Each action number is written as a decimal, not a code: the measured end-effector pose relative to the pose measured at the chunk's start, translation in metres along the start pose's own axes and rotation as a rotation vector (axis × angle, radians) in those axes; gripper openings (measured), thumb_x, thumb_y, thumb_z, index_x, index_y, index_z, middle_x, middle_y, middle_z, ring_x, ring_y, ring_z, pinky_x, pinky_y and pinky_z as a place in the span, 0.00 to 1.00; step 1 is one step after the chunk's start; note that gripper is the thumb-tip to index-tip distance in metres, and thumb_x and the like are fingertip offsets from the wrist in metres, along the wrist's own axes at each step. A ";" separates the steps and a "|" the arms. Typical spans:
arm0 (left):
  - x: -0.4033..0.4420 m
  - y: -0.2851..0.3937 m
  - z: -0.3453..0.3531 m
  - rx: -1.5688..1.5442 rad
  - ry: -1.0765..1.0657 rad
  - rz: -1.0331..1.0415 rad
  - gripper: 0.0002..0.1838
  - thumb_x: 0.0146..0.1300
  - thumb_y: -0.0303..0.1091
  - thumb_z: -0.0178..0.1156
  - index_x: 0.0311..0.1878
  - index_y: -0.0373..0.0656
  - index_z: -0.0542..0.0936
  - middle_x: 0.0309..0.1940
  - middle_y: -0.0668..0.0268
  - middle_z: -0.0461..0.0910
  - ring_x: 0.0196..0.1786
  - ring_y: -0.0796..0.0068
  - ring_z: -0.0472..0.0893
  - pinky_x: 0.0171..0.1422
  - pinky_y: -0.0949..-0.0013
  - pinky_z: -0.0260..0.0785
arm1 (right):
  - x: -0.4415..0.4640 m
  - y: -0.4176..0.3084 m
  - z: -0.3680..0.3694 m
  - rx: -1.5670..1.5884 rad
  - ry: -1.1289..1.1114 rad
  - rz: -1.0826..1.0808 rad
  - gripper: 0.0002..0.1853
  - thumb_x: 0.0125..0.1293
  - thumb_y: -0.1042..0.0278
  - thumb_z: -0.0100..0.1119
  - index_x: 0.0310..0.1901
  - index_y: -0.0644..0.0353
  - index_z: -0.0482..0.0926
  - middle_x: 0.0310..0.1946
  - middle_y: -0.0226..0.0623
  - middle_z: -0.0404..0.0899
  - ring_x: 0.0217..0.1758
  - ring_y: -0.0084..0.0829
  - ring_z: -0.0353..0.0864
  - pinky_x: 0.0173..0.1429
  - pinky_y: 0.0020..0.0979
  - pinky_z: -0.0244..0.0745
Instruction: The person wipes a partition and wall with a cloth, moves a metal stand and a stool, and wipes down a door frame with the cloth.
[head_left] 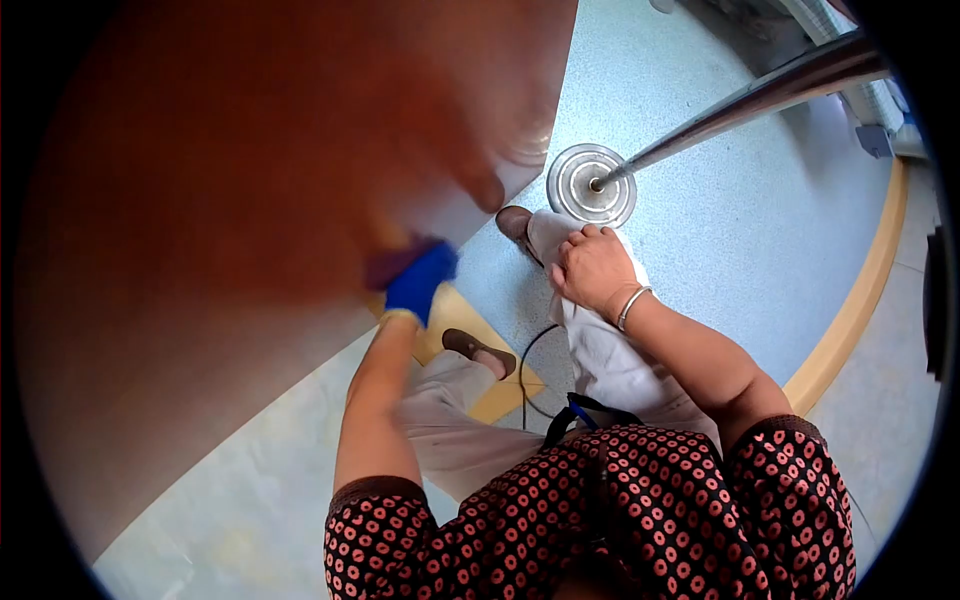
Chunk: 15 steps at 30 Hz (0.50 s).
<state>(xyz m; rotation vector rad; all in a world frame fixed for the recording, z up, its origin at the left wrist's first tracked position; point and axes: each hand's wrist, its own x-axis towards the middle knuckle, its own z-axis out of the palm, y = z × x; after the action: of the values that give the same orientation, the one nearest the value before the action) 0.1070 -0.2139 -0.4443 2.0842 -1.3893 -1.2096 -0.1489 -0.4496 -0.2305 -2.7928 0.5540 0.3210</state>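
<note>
A blue glove with a pale yellow cuff covers my left hand [420, 278], which is against a large glossy red-brown panel [250, 200]. Motion blurs this hand. A dark purple patch shows beside its fingers, and I cannot make out whether it is part of the glove, a held thing or a reflection. My bare right hand [597, 268] rests on the knee of the white trousers [610, 350], fingers apart and slightly bent, holding nothing. A metal bracelet [632, 306] circles that wrist.
A round metal base [575, 188] with a slanting chrome pole [730, 110] stands just beyond the right knee on the light blue floor [740, 250]. A dark cable [525, 380] lies between the legs. Wooden edging [850, 330] curves along the right.
</note>
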 end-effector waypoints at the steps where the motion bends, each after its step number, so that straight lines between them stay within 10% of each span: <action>1: 0.014 0.077 -0.016 -0.853 0.071 -0.107 0.22 0.58 0.23 0.48 0.59 0.37 0.69 0.56 0.62 0.73 0.58 0.69 0.71 0.64 0.70 0.60 | 0.000 0.000 0.001 0.000 -0.002 0.004 0.17 0.57 0.54 0.51 0.28 0.59 0.82 0.31 0.35 0.78 0.42 0.33 0.73 0.45 0.35 0.65; 8: 0.088 0.288 -0.079 -0.895 0.058 0.475 0.22 0.55 0.22 0.47 0.55 0.34 0.72 0.57 0.60 0.72 0.60 0.70 0.69 0.67 0.70 0.55 | 0.001 0.002 0.002 -0.040 -0.037 0.021 0.17 0.57 0.54 0.50 0.28 0.58 0.82 0.31 0.34 0.78 0.42 0.32 0.73 0.46 0.35 0.65; 15: 0.097 0.266 -0.074 -0.418 0.274 0.626 0.19 0.53 0.21 0.47 0.48 0.40 0.77 0.52 0.59 0.76 0.55 0.65 0.74 0.61 0.68 0.63 | 0.004 0.005 0.002 -0.042 -0.062 0.036 0.16 0.57 0.54 0.50 0.28 0.58 0.82 0.31 0.34 0.79 0.42 0.32 0.74 0.46 0.36 0.66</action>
<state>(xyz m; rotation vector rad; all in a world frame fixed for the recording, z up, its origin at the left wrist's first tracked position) 0.0290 -0.4311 -0.2639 1.3238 -1.3625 -0.8210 -0.1480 -0.4548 -0.2345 -2.8048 0.5900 0.4292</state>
